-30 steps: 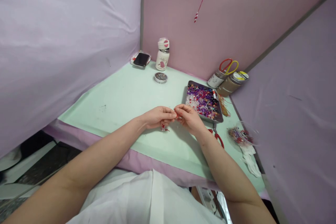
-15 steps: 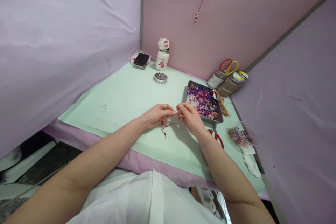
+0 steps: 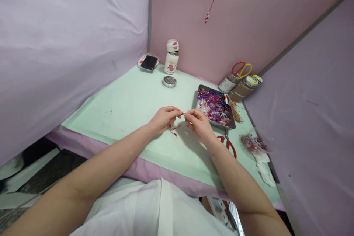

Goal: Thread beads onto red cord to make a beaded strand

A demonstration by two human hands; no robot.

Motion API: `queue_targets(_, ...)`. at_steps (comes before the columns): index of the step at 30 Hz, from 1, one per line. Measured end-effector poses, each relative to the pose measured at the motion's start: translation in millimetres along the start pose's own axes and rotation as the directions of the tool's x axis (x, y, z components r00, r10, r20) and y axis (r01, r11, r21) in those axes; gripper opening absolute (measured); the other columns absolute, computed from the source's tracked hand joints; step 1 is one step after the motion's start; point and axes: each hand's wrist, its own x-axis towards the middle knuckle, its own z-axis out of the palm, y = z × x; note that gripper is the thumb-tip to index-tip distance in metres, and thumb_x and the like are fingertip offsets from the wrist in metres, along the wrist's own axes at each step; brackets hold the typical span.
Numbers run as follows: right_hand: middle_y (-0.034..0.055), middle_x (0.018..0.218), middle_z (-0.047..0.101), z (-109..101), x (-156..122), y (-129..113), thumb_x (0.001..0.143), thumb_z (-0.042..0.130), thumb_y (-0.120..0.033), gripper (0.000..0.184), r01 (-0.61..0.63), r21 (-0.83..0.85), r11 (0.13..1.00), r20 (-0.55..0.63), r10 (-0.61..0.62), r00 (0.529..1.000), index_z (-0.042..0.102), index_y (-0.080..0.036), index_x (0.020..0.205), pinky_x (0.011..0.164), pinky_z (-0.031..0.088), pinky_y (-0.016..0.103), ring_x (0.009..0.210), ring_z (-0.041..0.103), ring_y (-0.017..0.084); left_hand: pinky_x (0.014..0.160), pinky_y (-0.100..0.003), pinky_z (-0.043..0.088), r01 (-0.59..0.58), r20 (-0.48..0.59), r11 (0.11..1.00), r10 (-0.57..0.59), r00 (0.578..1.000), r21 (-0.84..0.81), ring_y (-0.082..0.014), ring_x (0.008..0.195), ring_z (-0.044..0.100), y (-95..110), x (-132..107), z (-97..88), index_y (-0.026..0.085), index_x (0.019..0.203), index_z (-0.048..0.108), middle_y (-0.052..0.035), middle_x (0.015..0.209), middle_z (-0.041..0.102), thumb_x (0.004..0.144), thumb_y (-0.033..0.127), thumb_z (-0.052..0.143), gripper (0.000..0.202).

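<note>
Pinching red cord (image 3: 174, 128) with left hand (image 3: 163, 120) and right hand (image 3: 199, 126), bead tray (image 3: 230, 127) alongside, forearm (image 3: 231, 171) overlapping scissors (image 3: 228, 142)

Fiddly work with red cord (image 3: 174, 128)

Left hand (image 3: 165, 120) and right hand (image 3: 199, 123) nearly meet, pinching a thin bit between them, loose ends dangling under the left. Bead tray (image 3: 232, 122) sits just right, red-handled scissors (image 3: 228, 145) on its near side, white bottle (image 3: 171, 62) far back.

Two hands (image 3: 164, 120) (image 3: 199, 123) – one phone (image 3: 149, 62), one bottle (image 3: 171, 63), one bead tray (image 3: 230, 126)
</note>
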Motion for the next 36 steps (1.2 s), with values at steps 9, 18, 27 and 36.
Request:
queue_targets(9, -0.0039, 0.058, 0.046, 2.7, 1.1, -0.6, 0.064, 0.070, -0.033, 0.020, -0.027, 0.016, 1.000, -0.078, 0.028, 0.997, 0.054, -0.021, 0.065, 0.046, 0.026, 0.022, 0.053, 0.039, 0.009, 0.039, -0.022, 0.016, 0.127, 0.102, 0.987, -0.117, 0.988, -0.095, -0.0008, 0.043, 0.021, -0.9, 2.9, -3.5, 0.013, 0.069, 0.059, -0.0003, 0.068, 0.055, 0.063, 0.026, 0.070, 0.018)
queue_targets(18, -0.0025, 0.061, 0.049, -2.4, 3.1, 5.2, 0.073, 0.062, -0.037, 0.018, 0.099, -0.215, 0.972, -0.079, -0.118, 0.990, 0.054, -0.021, 0.072, 0.051, 0.031, 0.025, 0.055, 0.041, 0.011, 0.045, -0.021, 0.026, 0.027, -0.001, 0.987, -0.027, 1.000, 0.159, -0.0045, 0.047, 0.036, -1.9, -1.2, -0.2, 0.013, 0.075, 0.062, 0.0030, 0.059, 0.052, 0.064, 0.028, 0.068, 0.019)
queue_targets(27, 0.0034, 0.085, 0.056, -1.1, -2.9, 4.3, 0.080, 0.057, -0.027, 0.007, 0.470, -0.691, 0.549, 0.102, -0.570, 0.815, 0.060, -0.023, 0.084, 0.070, 0.040, 0.033, 0.077, 0.050, 0.018, 0.064, -0.025, 0.039, -0.320, 0.086, 0.558, 0.404, 0.911, 0.766, -0.0129, 0.066, 0.051, -13.4, -1.5, 0.2, 0.018, 0.073, 0.063, -0.0017, 0.073, 0.062, 0.070, 0.016, 0.052, 0.012)
queue_targets(36, 0.0056, 0.090, 0.054, -2.5, -1.5, 5.5, 0.086, 0.049, -0.020, 0.011, 0.543, -0.686, 0.483, 0.252, -0.543, 0.801, 0.059, -0.023, 0.087, 0.069, 0.040, 0.033, 0.081, 0.051, 0.018, 0.069, -0.026, 0.040, -0.347, 0.127, 0.503, 0.420, 0.899, 0.791, -0.0138, 0.069, 0.052, -14.3, 0.7, -2.1, 0.018, 0.077, 0.065, -0.0027, 0.075, 0.063, 0.072, 0.016, 0.051, 0.015)
